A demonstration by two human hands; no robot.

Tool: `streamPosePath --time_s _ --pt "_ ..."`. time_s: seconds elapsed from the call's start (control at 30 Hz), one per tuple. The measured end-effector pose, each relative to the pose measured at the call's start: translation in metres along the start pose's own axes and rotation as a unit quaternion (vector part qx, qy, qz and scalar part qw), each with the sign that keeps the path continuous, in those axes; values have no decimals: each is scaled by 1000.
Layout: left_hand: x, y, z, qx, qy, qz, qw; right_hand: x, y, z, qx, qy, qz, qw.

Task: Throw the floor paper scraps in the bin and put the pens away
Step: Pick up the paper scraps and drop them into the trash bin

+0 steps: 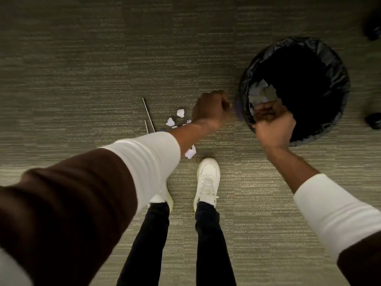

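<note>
My left hand is a closed fist above the carpet, just left of the bin; nothing shows in it. My right hand, also closed, hovers over the near rim of the round bin, which has a black liner. Crumpled white paper lies inside the bin just beyond the right knuckles; whether the fingers touch it I cannot tell. White paper scraps lie on the floor under my left forearm. Two thin pens lie left of the scraps.
My white shoes stand on the grey-green striped carpet below the scraps. Dark rounded objects, perhaps chair casters, sit right of the bin at the frame's edge. A small dark-blue item peeks from under my left sleeve.
</note>
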State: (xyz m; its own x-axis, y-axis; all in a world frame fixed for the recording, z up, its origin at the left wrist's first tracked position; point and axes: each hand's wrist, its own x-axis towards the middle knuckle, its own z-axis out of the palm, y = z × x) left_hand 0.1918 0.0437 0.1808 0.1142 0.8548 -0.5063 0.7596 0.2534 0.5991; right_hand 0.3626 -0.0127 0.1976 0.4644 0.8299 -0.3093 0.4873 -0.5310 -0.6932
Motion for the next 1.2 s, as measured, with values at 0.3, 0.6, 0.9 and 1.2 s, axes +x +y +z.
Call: streamPosePath --time_s 0.3,0.6,0.9,1.2 --pt "-2 -151 -41 150 -100 -134 974 -36 19 111 -234 -272 -129 925" --pt "13 -269 9 234 -100 -14 967 -42 80 220 -417 -426 -174 784" --pt "41 -307 86 256 -120 88 955 -59 140 288 -485 -337 -258 764" --pt "37 -308 89 343 -26 182 921 -39 156 291 -477 -304 -342 751"
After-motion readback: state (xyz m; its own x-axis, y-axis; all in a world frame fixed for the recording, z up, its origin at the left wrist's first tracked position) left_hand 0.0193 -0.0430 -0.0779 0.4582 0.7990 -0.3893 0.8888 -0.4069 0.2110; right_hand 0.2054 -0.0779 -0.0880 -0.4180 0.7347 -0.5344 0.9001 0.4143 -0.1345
